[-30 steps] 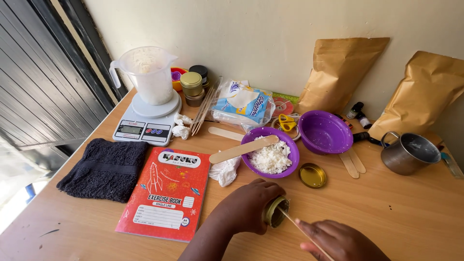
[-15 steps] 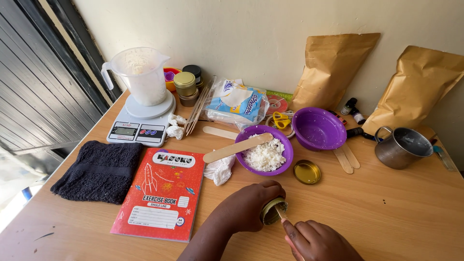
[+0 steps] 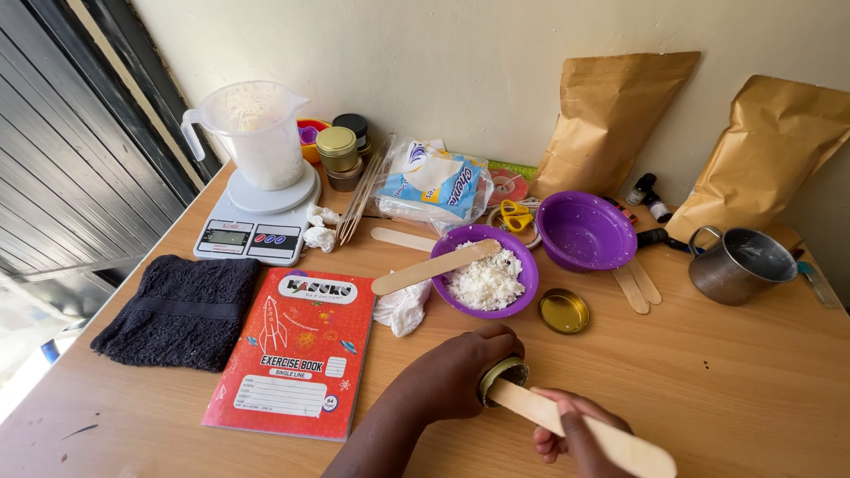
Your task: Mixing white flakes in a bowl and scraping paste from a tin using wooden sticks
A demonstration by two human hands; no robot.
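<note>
A: L hand (image 3: 456,376) is wrapped tight round the small gold tin (image 3: 502,382), tipped on its side near the table's (image 3: 726,389) front edge. R hand (image 3: 571,429) is closed on the flat wooden stick (image 3: 575,427), tip in the tin's mouth.

B: Best bet imo: hold the tin steady, push slow & straight.

A: Tin's round, brassy, dark inside; its lid (image 3: 563,311) lies apart, by the purple bowl (image 3: 483,271) w/ white flakes.

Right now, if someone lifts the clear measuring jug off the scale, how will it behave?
The clear measuring jug looks like thin plastic, so probably light and slightly flexible. It stands tall on the small scale platform, so a sideways push may tip it. Its side handle should give a secure hold.
</note>
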